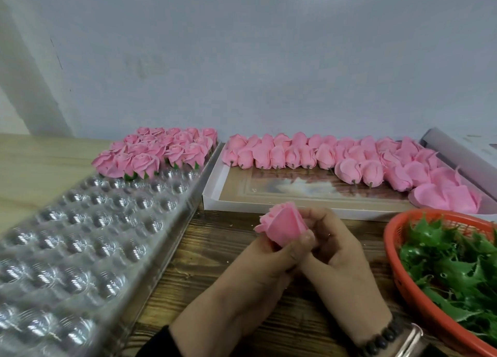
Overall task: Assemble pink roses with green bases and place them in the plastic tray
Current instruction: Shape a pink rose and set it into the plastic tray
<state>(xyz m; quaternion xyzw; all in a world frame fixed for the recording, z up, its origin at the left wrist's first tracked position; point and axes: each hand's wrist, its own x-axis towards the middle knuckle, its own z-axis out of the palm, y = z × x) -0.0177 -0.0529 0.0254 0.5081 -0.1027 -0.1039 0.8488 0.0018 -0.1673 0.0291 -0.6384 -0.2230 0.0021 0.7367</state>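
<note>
My left hand (269,260) grips a pink rose (282,226) near its lower end, the bloom tilted up and to the left over the wooden table. My right hand (338,246) curls in against the rose's base from the right, and what its fingertips hold is hidden. A clear plastic tray (88,238) with round wells lies at the left; several finished roses with green bases (158,152) fill its far end. Green bases (454,265) are piled in an orange basket (395,257) at the right.
A white flat box (215,195) behind my hands holds rows of loose pink roses (336,155) without bases. A grey wall closes off the back. Bare wooden table (209,252) shows between the tray and the basket.
</note>
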